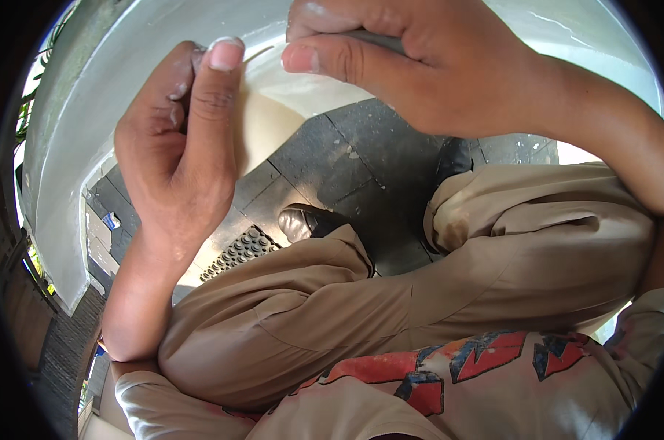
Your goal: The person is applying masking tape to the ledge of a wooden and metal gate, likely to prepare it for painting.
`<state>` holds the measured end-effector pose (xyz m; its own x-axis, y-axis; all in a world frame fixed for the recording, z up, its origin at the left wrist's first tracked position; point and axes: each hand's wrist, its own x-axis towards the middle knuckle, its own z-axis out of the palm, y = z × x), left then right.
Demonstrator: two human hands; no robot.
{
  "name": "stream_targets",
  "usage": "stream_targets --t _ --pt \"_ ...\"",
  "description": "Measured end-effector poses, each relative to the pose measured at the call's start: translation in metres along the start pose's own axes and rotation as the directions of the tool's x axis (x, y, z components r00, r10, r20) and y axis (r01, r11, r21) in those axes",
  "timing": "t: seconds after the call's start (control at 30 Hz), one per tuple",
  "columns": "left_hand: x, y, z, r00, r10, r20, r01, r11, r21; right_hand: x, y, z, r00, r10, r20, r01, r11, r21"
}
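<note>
My left hand (178, 139) is raised on the left, fingers curled in and the thumb pressed over them. White residue marks its fingers and thumb tip. What it holds, if anything, is hidden. Just right of that thumb tip shows a thin dark curved sliver (260, 53); I cannot tell whether the hand grips it. At the upper middle, my right hand (434, 70) is closed with its thumb along the bent fingers. Between them shows a flat grey strip (379, 39), mostly covered by the hand. Both hands are in front of a large curved pale grey-white surface (75, 161).
A cream-coloured surface (266, 121) shows beside my left hand. Below lie dark floor tiles (339, 158) with pale specks, a studded black mat (244, 249) and a brown shoe (295, 222). My bent legs in tan trousers (537, 242) fill the near side.
</note>
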<state>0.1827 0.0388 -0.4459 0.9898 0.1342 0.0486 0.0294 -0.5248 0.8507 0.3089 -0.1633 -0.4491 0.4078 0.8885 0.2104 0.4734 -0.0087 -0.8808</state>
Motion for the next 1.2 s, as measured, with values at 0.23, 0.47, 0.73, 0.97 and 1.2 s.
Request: stream_targets --t 0.23,0.47,0.73,0.97,1.2 --pt "-0.012 -0.006 0.019 0.964 -0.156 0.217 0.175 0.982 -0.07 0.004 0.001 -0.013 0.935 0.286 0.21 -0.244 0.948 -0.205" --pt "-0.025 -0.032 0.037 0.819 0.527 0.225 -0.573 0.749 0.331 -0.003 -0.011 -0.015 0.8 0.544 0.253 -0.52 0.839 -0.158" --pt "-0.104 -0.021 0.11 0.072 0.224 0.972 -0.312 0.931 -0.191 0.006 -0.004 -0.029 0.867 0.391 0.308 -0.304 0.906 -0.294" --pt "-0.115 -0.037 0.135 -0.19 0.338 0.922 -0.071 0.932 -0.356 0.007 0.003 -0.021 0.882 0.222 0.416 -0.213 0.975 -0.068" --pt "-0.107 -0.024 0.143 -0.178 0.375 0.91 -0.202 0.891 -0.407 0.014 -0.006 -0.017 0.796 0.393 0.461 -0.394 0.914 -0.099"
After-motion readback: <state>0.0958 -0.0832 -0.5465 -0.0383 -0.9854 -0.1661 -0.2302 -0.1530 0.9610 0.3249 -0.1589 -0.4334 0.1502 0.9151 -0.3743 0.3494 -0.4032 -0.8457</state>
